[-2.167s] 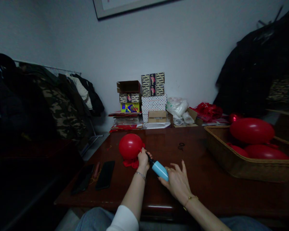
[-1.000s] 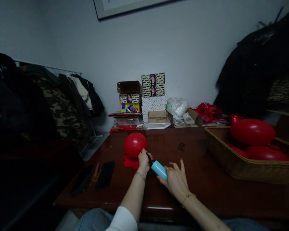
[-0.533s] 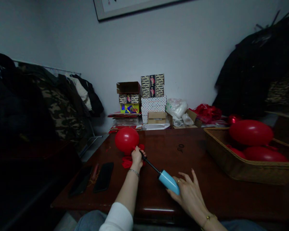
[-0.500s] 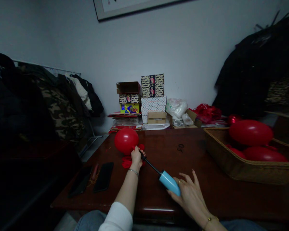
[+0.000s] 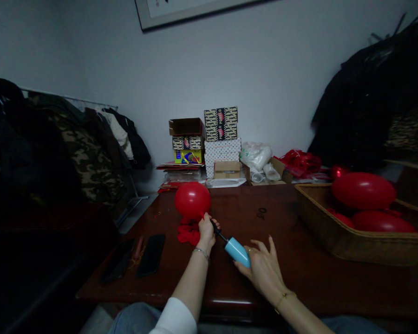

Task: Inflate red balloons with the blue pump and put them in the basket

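Note:
My left hand (image 5: 207, 229) is closed around the neck of a round red balloon (image 5: 192, 200) and the black nozzle end of a hand pump. The pump's light blue handle (image 5: 237, 252) slants down to the right, and only a short piece of its black shaft shows. Against the handle's end rests my right hand (image 5: 263, 269), thumb below it and some fingers raised. Limp red balloons (image 5: 188, 233) lie on the table just behind and left of my left hand.
On the right of the brown table (image 5: 237, 208) stands a wicker basket (image 5: 351, 246) with large red balloons (image 5: 364, 191). Two dark phones (image 5: 151, 255) lie at the left. Small black rings (image 5: 261, 213) are mid-table. Stacked boxes (image 5: 223, 155) stand at the back.
My left hand and the balloon have shifted right. The blue handle and my right hand have moved left and up toward my left hand, so less shaft shows.

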`<state>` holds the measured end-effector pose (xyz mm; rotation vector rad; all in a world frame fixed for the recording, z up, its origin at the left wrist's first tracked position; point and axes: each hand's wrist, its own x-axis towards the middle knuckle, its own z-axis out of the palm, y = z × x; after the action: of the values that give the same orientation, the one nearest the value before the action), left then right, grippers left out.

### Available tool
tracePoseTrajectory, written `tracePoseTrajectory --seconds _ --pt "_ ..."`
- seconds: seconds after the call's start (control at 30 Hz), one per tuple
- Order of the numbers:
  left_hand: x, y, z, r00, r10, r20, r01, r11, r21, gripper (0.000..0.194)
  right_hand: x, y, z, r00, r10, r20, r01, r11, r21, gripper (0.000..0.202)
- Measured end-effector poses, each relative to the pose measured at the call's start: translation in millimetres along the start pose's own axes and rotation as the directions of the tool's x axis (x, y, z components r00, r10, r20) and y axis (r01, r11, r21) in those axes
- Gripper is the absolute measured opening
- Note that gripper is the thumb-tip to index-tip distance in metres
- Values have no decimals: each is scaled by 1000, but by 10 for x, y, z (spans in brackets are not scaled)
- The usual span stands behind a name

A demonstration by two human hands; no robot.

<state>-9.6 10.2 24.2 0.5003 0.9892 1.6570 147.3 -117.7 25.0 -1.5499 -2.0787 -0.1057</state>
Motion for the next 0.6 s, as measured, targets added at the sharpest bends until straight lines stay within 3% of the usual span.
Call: tracePoseTrajectory --seconds 0.23,0.6 --pt "-5 -102 -5 1000 -17 22 16 1000 26 26 149 -90 102 1000 23 10 -23 1000 -11 37" --pt "104 95 -127 999 9 -41 -9 1000 -2 25 -114 48 31 999 -7 34 7 1000 27 39"
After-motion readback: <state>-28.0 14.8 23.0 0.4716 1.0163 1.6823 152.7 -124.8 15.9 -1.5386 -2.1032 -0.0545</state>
